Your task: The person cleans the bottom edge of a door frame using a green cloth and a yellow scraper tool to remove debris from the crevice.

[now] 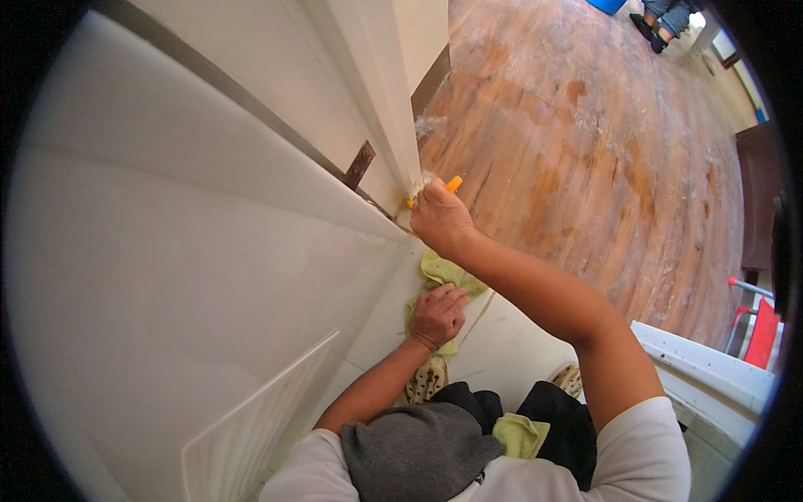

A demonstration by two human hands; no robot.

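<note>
My right hand (pixel 441 216) is closed around a tool with an orange handle (pixel 455 184), low down by the foot of the white door frame (pixel 392 125). The tool's working end is hidden; another orange bit shows on the hand's far side. Below it, my left hand (pixel 438 314) rests on a yellow-green cloth (pixel 448 271) lying on the white tiled floor (pixel 502 332). A second yellow-green cloth (pixel 521 435) lies at my lap, against my dark trousers.
The white door (pixel 188 251) with a louvred vent (pixel 263 420) stands at left. Beyond the doorway spreads a smeared wood-look floor (pixel 564 157). A person's feet (pixel 652 34) and a blue container (pixel 606 5) are at the top. A red-and-grey metal item (pixel 760 332) stands at right.
</note>
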